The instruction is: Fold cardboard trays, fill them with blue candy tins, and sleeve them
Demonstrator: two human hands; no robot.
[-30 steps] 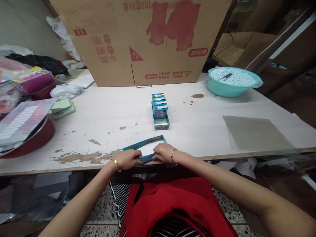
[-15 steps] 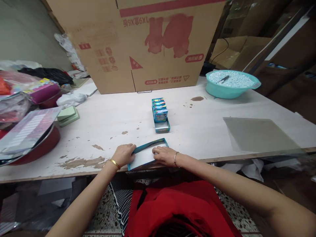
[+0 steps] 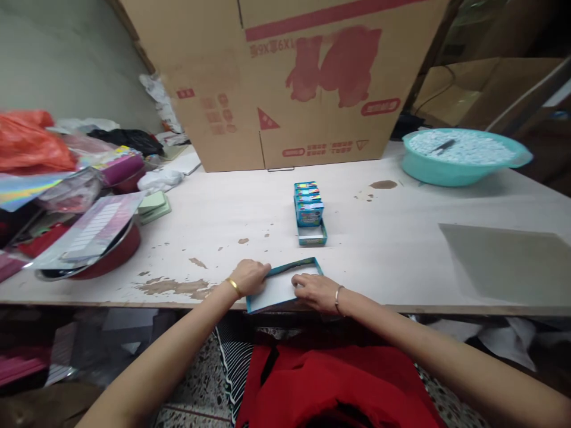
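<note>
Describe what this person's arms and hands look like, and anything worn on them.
Both forearms are bare, with no sleeves or gloves in view. The left hand has a gold bangle at the wrist. The right hand has a thin silver-coloured bracelet at the wrist. No rings or markings can be made out.
</note>
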